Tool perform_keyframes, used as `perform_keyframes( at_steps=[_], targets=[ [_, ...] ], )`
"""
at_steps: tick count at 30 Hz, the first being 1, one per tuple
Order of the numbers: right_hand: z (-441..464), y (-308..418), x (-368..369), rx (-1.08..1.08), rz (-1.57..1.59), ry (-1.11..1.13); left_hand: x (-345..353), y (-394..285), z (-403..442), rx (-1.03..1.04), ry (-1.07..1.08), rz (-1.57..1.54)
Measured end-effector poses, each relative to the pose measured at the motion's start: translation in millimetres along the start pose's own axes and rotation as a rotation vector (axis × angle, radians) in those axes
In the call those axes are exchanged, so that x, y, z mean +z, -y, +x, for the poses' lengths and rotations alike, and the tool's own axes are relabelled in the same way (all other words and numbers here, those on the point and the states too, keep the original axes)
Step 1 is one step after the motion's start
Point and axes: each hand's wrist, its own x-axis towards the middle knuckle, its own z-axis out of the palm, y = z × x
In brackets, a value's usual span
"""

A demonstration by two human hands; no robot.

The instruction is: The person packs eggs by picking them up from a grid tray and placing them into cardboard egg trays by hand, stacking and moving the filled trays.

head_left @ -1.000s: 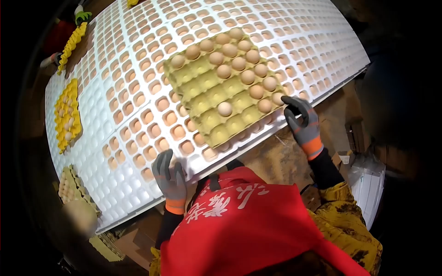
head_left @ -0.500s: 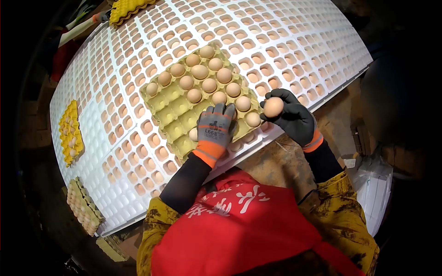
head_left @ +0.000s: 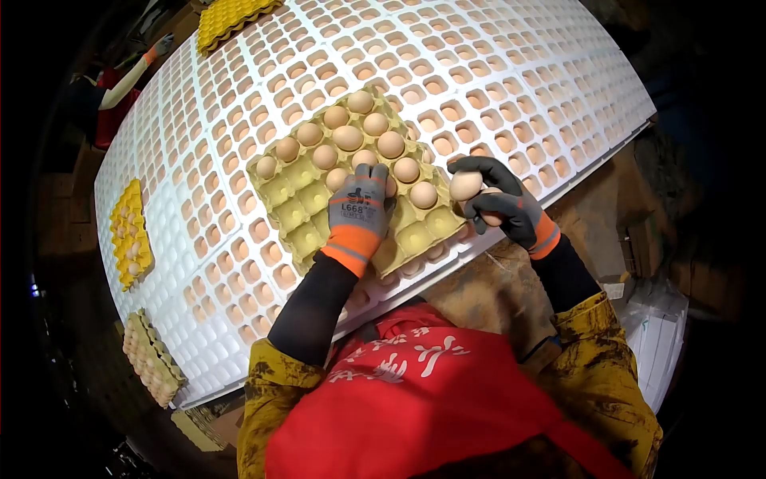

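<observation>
My left hand [head_left: 361,199], in a grey and orange glove, is closed over the middle of a pulp egg tray [head_left: 299,238]. Its fingers curl down around an egg [head_left: 390,187] that is partly covered by them; the palm hides the cells below. At the tray's right corner my right hand [head_left: 504,201], gloved alike, grips a brown egg [head_left: 466,186] between thumb and fingers. A second egg [head_left: 491,211] shows lower in the same hand. Several eggs fill the tray's far rows, while its near cells are bare.
Under the tray spreads a wide white panel [head_left: 171,299] of square cells, many holding eggs. Yellow trays [head_left: 132,231] lie at left and far edge [head_left: 231,22]. Another egg tray [head_left: 152,359] sits at the lower left corner. Another person's gloved hand [head_left: 159,48] is at far left.
My left hand has moved up and left over the tray. The egg near the right corner has left its cell, and my right hand now shows two eggs instead of one.
</observation>
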Motion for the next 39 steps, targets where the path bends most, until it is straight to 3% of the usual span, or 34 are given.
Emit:
perform_keyframes(
  at_steps=[1, 3, 5, 6, 7, 8, 9, 10, 11, 12, 13, 15, 21, 25, 26, 27, 28, 30, 33, 35, 36, 39],
  targets=[
    [7, -1, -3, 0.045, -0.089, 0.038, 0, 5, -1, -0.017, -0.031, -0.119],
    [24, -8, 9, -0.396, -0.936, 0.09, -1, 17, -5, -0.031, -0.156, -0.416],
    [31, -18, 22, -0.413, -1.66, 0.002, -21, 22, -5, -0.354, 0.002, -1.337],
    [34, -19, 27, -0.348, -1.663, -0.01, -29, 27, -4, -0.345, 0.035, -1.475],
    [37, -18, 32, -0.283, -1.666, -0.02, -29, 26, 0, -0.347, 0.018, -1.404],
    [39, -16, 35, -0.22, -1.672, -0.026, -21, 30, 9, -0.079, -0.129, -0.979],
    [36, -15, 33, -0.257, -1.475, -0.071, -14, 33, 17, 0.175, -0.258, -0.541],
    [30, -14, 28, -0.286, -1.276, -0.116, -20, 15, 19, 0.098, -0.207, -0.343],
    [25, -12, 21, -0.315, -1.079, -0.158, -22, 0, 26, 0.194, -0.259, -0.111],
    [24, -17, 8, -0.475, -0.951, -0.163, -20, -12, 35, 0.18, -0.141, 0.02],
    [16, -17, 6, -0.337, -0.728, -0.223, -17, -20, 42, 0.167, -0.021, 0.152],
    [-4, -20, 5, -0.052, -0.269, -0.337, -7, -22, 47, 0.212, -0.003, 0.331],
    [-32, -42, 22, -0.053, -0.273, -0.408, 7, -33, 59, 0.24, 0.034, 0.599],
    [-56, -39, 71, -0.052, -0.144, -0.242, -42, 8, 25, 0.166, -0.144, -0.137],
    [-62, -44, 87, -0.017, -0.144, -0.184, -61, 28, 12, 0.039, -0.074, -0.509],
    [-64, -58, 95, -0.062, -0.126, -0.016, -91, 43, -9, -0.222, 0.03, -0.832],
    [-62, -79, 115, -0.265, -0.31, 0.072, -100, 76, -36, -0.26, 0.019, -1.012],
    [-58, -98, 160, -0.419, -0.581, 0.21, -119, 141, -91, -0.342, -0.024, -1.378],
    [-50, -158, 214, -0.381, -0.729, 0.155, -126, 223, -207, -0.426, -0.278, -1.396],
    [-51, -171, 250, -0.396, -0.955, -0.008, -135, 266, -275, -0.482, -0.234, -1.165],
    [-51, -176, 264, -0.343, -1.04, -0.07, -136, 282, -305, -0.656, -0.278, -1.171],
    [-50, -202, 289, -0.28, -1.265, -0.243, -149, 304, -380, -0.835, -0.391, -1.009]
  ],
)
